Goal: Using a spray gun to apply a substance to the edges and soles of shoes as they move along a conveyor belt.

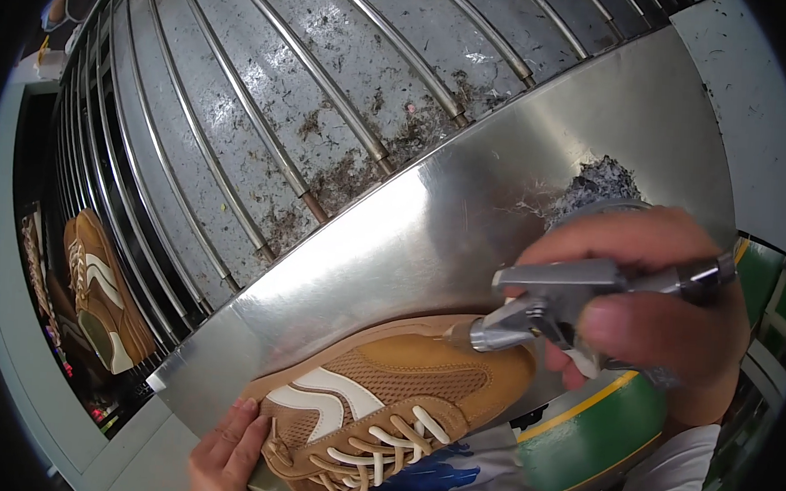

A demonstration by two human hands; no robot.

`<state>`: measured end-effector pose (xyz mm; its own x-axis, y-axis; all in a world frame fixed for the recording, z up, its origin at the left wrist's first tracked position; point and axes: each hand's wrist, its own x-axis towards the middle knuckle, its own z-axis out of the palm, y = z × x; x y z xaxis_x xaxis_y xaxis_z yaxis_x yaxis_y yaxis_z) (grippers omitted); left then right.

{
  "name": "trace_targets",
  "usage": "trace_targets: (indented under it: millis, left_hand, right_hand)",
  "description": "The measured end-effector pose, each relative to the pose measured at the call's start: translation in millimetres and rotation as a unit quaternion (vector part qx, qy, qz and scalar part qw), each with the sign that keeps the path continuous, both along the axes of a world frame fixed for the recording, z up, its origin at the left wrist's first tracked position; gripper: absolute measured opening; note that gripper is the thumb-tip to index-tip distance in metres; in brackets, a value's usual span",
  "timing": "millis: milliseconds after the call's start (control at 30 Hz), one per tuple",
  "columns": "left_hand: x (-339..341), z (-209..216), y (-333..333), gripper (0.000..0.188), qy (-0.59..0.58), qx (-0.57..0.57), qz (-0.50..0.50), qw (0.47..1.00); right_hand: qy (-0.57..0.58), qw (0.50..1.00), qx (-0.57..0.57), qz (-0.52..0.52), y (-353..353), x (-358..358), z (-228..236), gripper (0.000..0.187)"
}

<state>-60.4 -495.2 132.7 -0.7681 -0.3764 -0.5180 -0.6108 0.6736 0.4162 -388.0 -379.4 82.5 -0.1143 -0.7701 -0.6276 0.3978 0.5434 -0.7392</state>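
A tan sneaker [420, 387] with white side stripes and tan and white laces lies tilted on its side, its toe to the right. My left hand [232, 452] grips it around the heel at the lower left. My right hand [651, 297] is wrapped round a silver-grey trigger gun [557, 287], which looks like an air gun, with a metal nozzle. The nozzle tip is right at the sole edge near the toe; I cannot tell whether it touches. Part of the trigger is hidden by my fingers.
Beyond a shiny metal ledge [367, 226] runs a row of metal rollers [310, 60] over a dusty grey tray. Grey fluff [599, 182] is heaped on the ledge. Another tan sneaker [102, 291] rests at the left. A green panel [588, 437] stands below my right hand.
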Motion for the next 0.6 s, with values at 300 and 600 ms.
trace_targets:
  millis: [300,600]
  left_hand:
    - [1,1,1,0.074,0.010,-0.012,-0.011,1.000]
    - [9,1,15,0.072,-0.017,-0.009,0.050,0.999]
  right_hand:
    - [0.100,0.991,0.092,0.014,0,7,30,0.036]
    - [0.161,0.924,-0.116,-0.326,143,102,-16,0.049]
